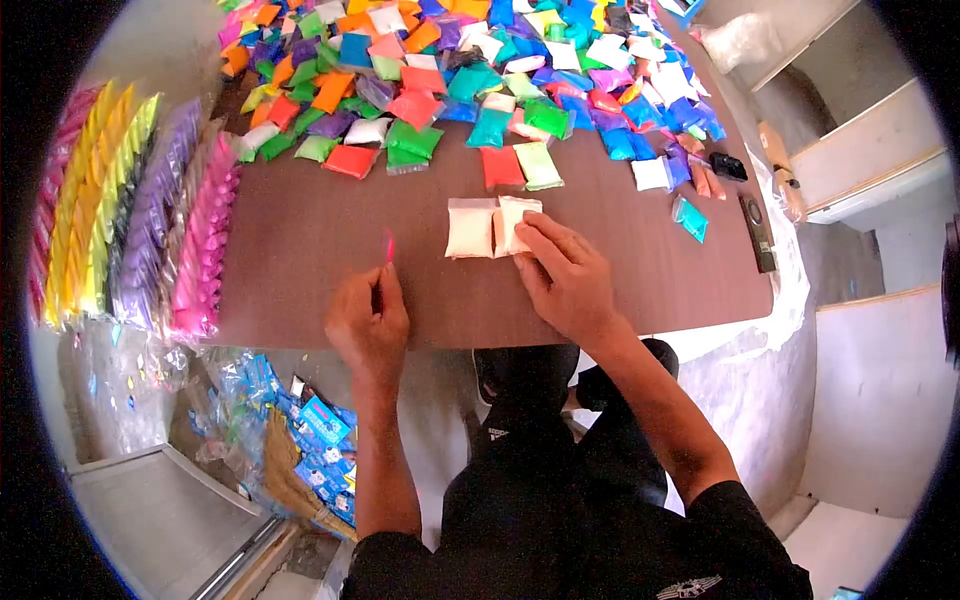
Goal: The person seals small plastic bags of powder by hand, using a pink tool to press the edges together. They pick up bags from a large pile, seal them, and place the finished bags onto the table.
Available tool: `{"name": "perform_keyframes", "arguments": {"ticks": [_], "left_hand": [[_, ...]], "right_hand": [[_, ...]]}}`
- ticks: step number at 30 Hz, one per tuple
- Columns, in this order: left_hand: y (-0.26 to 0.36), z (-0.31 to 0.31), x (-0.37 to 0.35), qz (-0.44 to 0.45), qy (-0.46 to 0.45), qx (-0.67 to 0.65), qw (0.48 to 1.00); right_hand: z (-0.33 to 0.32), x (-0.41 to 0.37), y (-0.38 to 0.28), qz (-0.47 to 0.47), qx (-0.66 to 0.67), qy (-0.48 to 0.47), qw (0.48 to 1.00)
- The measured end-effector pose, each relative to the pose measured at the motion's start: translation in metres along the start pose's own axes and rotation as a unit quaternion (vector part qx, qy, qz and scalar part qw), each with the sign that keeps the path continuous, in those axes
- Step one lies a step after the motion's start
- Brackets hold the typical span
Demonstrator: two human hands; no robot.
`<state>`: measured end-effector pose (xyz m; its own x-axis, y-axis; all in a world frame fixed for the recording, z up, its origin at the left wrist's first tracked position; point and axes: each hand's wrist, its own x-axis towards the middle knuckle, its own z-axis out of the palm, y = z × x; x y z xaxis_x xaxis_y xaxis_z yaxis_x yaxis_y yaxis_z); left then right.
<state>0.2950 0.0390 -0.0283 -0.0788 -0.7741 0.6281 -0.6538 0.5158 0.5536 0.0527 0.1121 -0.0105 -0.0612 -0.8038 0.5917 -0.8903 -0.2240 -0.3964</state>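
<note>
In front of me, two cream-white packets lie side by side on the brown table: a left packet (pixel 470 229) and a right packet (pixel 511 222). My right hand (pixel 572 280) pinches the right packet's near right edge, with fingertips on top and the thumb lower down. My left hand (pixel 368 318) is closed near the table's front edge, to the left of both packets. A thin pink stick (pixel 390 246) points up from between its thumb and forefinger; its exact kind is too small to tell. Just beyond the packets lie a red packet (pixel 501 168) and a pale green packet (pixel 540 166).
Many colourful packets (pixel 410 105) are heaped across the far part of the table (pixel 300 230). Long strips of joined packets (pixel 205 240) hang at the left edge. On the right are a black object (pixel 728 166), a dark slim device (pixel 757 232) and a teal packet (pixel 690 218).
</note>
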Motion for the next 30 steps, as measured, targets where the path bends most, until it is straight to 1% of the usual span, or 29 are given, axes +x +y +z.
{"name": "perform_keyframes", "arguments": {"ticks": [1, 4, 7, 11, 13, 17, 19, 20, 22, 26, 28, 29, 30], "left_hand": [[0.0, 0.0, 0.0, 0.004, 0.008, 0.001, 1.0], [0.001, 0.0, -0.003, -0.014, 0.017, -0.025, 0.999], [0.002, -0.001, -0.003, -0.021, 0.011, -0.021, 0.999], [0.001, -0.001, -0.001, -0.013, 0.017, -0.022, 1.0], [0.002, -0.001, -0.003, -0.045, 0.008, -0.053, 0.998], [0.0, -0.001, -0.002, -0.042, 0.014, -0.064, 0.997], [-0.005, -0.001, -0.005, -0.036, -0.016, -0.035, 0.999], [-0.004, -0.002, -0.005, -0.037, -0.013, -0.036, 0.999], [-0.001, -0.002, -0.004, -0.044, -0.019, -0.012, 0.999], [-0.002, -0.001, -0.005, -0.058, -0.018, -0.023, 0.998], [-0.003, -0.001, -0.006, -0.067, -0.029, -0.032, 0.997], [-0.003, -0.001, -0.006, -0.067, -0.027, -0.032, 0.997], [-0.003, -0.001, -0.007, -0.066, -0.026, -0.035, 0.997]], "right_hand": [[0.001, -0.001, 0.001, -0.012, -0.007, 0.005, 1.0], [0.002, -0.002, 0.002, -0.005, -0.003, 0.005, 1.0], [0.001, 0.0, 0.001, -0.011, 0.0, 0.005, 1.0], [0.005, 0.001, 0.002, -0.01, 0.008, 0.005, 1.0], [0.006, 0.001, 0.002, -0.009, -0.009, -0.003, 1.0], [0.005, 0.0, 0.001, -0.013, -0.008, -0.004, 1.0], [-0.001, 0.004, -0.007, 0.052, 0.065, 0.013, 0.996], [-0.006, 0.01, -0.006, 0.049, 0.063, 0.012, 0.997], [-0.017, 0.023, -0.002, 0.014, -0.035, 0.043, 0.998], [-0.025, 0.07, 0.025, 0.019, -0.022, 0.04, 0.999], [-0.018, 0.101, 0.045, -0.031, -0.082, 0.023, 0.996], [-0.014, 0.114, 0.052, -0.033, -0.082, 0.023, 0.996], [-0.009, 0.127, 0.058, -0.016, -0.073, -0.024, 0.997]]}}
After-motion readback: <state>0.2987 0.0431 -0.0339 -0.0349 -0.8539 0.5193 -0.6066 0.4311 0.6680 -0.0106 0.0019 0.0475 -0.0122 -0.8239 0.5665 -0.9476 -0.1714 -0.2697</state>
